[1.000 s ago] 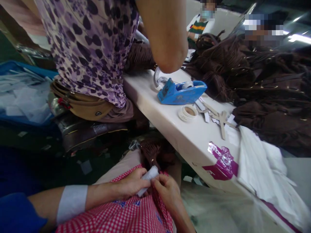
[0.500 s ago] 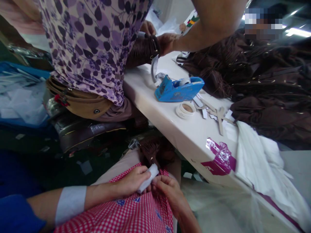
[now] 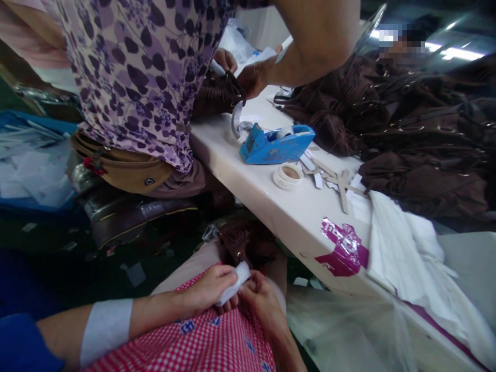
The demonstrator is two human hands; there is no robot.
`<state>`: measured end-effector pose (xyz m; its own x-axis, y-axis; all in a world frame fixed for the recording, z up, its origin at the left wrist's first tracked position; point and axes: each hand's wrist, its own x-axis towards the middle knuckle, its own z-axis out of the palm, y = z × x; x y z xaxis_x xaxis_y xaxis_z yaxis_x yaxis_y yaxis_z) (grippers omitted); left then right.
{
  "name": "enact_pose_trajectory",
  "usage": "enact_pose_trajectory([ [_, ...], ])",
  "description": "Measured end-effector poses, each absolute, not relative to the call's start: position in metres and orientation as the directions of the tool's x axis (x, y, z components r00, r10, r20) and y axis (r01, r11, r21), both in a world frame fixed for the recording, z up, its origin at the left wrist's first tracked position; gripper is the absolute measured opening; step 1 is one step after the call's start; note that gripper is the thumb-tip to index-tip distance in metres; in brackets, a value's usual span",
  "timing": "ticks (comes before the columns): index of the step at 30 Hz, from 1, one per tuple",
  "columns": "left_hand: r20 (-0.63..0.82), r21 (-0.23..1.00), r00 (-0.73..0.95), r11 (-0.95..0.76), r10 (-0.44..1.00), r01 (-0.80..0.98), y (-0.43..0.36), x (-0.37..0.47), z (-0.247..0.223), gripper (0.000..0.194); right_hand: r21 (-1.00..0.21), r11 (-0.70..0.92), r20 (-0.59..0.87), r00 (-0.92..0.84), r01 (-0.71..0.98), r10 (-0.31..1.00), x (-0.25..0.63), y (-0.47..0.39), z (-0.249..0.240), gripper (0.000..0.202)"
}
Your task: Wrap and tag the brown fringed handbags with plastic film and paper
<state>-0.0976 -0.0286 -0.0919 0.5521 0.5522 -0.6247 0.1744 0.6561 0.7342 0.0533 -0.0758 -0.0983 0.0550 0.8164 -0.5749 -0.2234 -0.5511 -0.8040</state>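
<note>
Beside the table point(image 3: 306, 204), our left hand point(image 3: 205, 292) and right hand point(image 3: 263, 299) grasp white wrap point(image 3: 239, 279), probably light, soft, best pinched edgewise.

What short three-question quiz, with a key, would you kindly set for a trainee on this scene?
1. Which of the wearer's hands has its thumb lying across the white strip?
2. True or false: the blue tape dispenser stands on the table.
3. Which is nearest the dispenser: A, the white cloth; B, the round white item; C, the purple tape?

Key: 1. The left hand. 2. True. 3. B.
</note>
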Motion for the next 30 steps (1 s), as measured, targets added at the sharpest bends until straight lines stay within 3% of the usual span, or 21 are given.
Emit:
enact_pose_trajectory([
  [6,-0.527,0.823,0.621,0.532,0.581,0.201,-0.029,-0.101,-0.089,0.059,-0.853,-0.494,-0.518,0.161,-0.167,0.840,0.043,-0.078,-0.100,0.030],
  [11,-0.486,0.854,0.623,0.485,0.613,0.189,-0.031,-0.103,-0.094,0.051,-0.812,-0.531,-0.562,0.081,-0.244,0.823,0.041,-0.082,-0.102,0.018],
  [15,-0.444,0.889,0.617,0.406,0.650,0.212,-0.031,-0.103,-0.091,0.038,-0.725,-0.558,-0.592,-0.051,-0.403,0.805,0.040,-0.085,-0.105,0.015],
  [18,-0.376,0.924,0.603,0.234,0.704,0.304,-0.029,-0.104,-0.084,0.025,-0.623,-0.563,-0.618,-0.099,-0.544,0.780,0.036,-0.086,-0.113,0.032],
  [21,-0.335,0.896,0.541,0.084,0.771,0.435,-0.027,-0.104,-0.078,0.020,-0.437,-0.570,-0.653,-0.190,-0.696,0.733,0.030,-0.086,-0.122,0.047],
  [25,-0.437,0.828,0.377,0.202,0.817,0.523,-0.028,-0.106,-0.079,0.039,-0.359,-0.542,-0.639,-0.223,-0.760,0.736,0.026,-0.086,-0.127,0.042],
  [30,-0.550,0.832,0.382,0.451,0.743,0.321,-0.032,-0.110,-0.094,0.045,-0.387,-0.541,-0.622,-0.221,-0.747,0.751,0.027,-0.086,-0.127,0.043],
])
